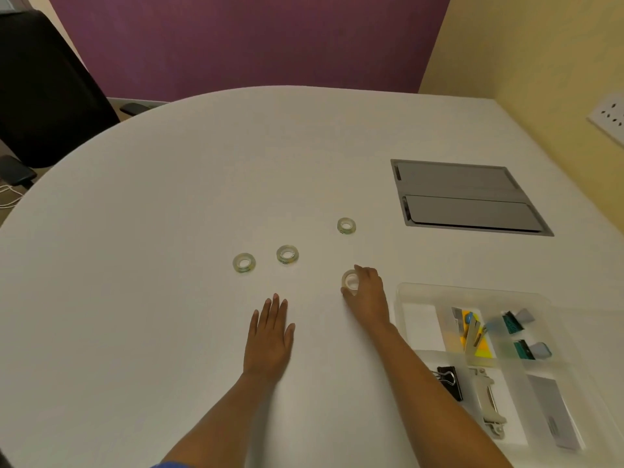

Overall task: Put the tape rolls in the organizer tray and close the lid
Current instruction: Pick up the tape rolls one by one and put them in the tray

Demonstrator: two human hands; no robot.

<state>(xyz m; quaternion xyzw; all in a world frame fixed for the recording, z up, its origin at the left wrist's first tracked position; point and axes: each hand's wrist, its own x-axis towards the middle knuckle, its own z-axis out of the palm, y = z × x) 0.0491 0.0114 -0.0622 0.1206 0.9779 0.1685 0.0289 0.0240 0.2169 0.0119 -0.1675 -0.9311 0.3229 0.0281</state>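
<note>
Three clear tape rolls lie flat on the white table: one at the left [243, 263], one beside it [287, 254], one farther back [346, 225]. My right hand [366, 293] grips a fourth tape roll [349, 279], tilted on its edge between thumb and fingers, just left of the organizer tray [401, 298]. The tray is translucent plastic with compartments and shows no lid over it. My left hand [269, 336] rests flat on the table, palm down, fingers together, holding nothing.
The tray holds binder clips [449, 381], a stapler [488, 405], sticky notes [472, 336] and a grey card [553, 412]. A grey cable hatch [467, 197] is set in the table behind it. A black chair [44, 92] stands far left. A wall socket [609, 118] is on the right.
</note>
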